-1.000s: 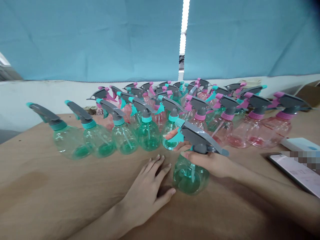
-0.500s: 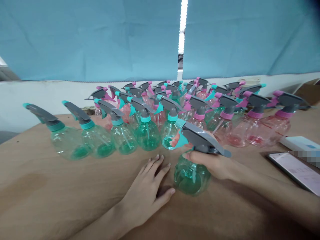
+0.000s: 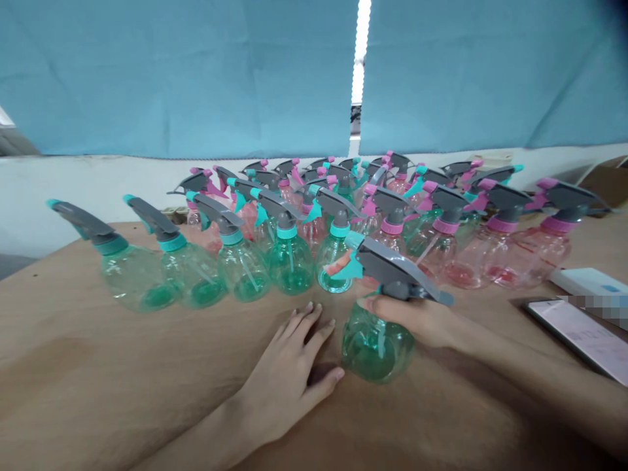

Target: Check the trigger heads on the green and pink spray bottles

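Observation:
My right hand (image 3: 417,317) is wrapped round the neck of a green spray bottle (image 3: 375,350), with fingertips at its turquoise trigger. The bottle has a grey head and a turquoise nozzle that points away to the left. My left hand (image 3: 294,366) lies flat on the wooden table (image 3: 147,405), fingers spread, just left of that bottle and apart from it. Beyond both hands, a front row of green spray bottles (image 3: 292,268) stands on the left, and pink spray bottles (image 3: 464,261) stand on the right.
Several more green and pink bottles crowd behind the front row. At the right lie a phone (image 3: 579,333) with a lit screen and a white box (image 3: 589,281). A blue curtain (image 3: 196,78) hangs at the back above a white ledge (image 3: 73,190).
The fingers of my right hand have shifted slightly at the trigger of the spray bottle. My left hand and the standing bottles stay in place.

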The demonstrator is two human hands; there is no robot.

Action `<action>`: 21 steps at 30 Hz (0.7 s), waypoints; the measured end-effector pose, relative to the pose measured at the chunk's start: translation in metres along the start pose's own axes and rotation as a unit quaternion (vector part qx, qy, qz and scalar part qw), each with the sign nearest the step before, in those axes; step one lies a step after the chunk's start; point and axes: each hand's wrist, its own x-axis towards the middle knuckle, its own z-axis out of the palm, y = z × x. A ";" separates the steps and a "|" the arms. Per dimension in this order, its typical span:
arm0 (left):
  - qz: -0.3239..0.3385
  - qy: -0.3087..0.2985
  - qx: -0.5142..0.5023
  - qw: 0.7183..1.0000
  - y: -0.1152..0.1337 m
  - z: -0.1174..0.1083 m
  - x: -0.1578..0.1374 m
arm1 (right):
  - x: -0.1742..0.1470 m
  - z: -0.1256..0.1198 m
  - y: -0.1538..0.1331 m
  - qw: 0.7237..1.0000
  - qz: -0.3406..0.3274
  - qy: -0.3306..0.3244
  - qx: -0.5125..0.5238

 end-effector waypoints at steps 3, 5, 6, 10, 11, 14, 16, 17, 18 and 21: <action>0.001 0.009 -0.005 1.000 0.000 0.000 0.000 | 0.000 0.000 0.001 0.998 -0.006 -0.008 0.065; 0.001 0.014 -0.010 1.000 0.000 0.000 0.000 | 0.000 0.001 0.002 0.996 -0.001 -0.014 0.092; 0.000 0.014 -0.011 1.000 0.001 -0.001 0.000 | 0.000 0.001 0.002 0.995 0.001 -0.017 0.096; -0.005 0.004 -0.013 1.000 0.001 -0.001 0.000 | -0.001 0.002 0.004 0.997 0.003 -0.008 0.080; -0.005 0.003 -0.012 1.000 0.001 -0.001 0.000 | 0.000 0.003 0.005 0.997 0.003 -0.005 0.078; -0.003 0.003 -0.009 1.000 0.001 -0.001 0.000 | 0.001 0.003 0.004 0.997 -0.003 -0.002 0.077; -0.004 0.006 -0.008 1.000 0.000 0.000 0.000 | 0.002 0.003 0.004 0.997 -0.008 -0.002 0.073; -0.004 0.006 -0.008 1.000 0.000 0.001 0.000 | 0.003 0.003 0.003 0.997 -0.006 -0.001 0.072; -0.004 0.006 -0.009 1.000 0.000 0.001 0.000 | 0.003 0.003 0.003 0.997 -0.003 0.000 0.074; -0.003 0.010 -0.013 1.000 0.000 0.001 0.001 | 0.003 0.003 0.003 0.996 0.005 0.001 0.086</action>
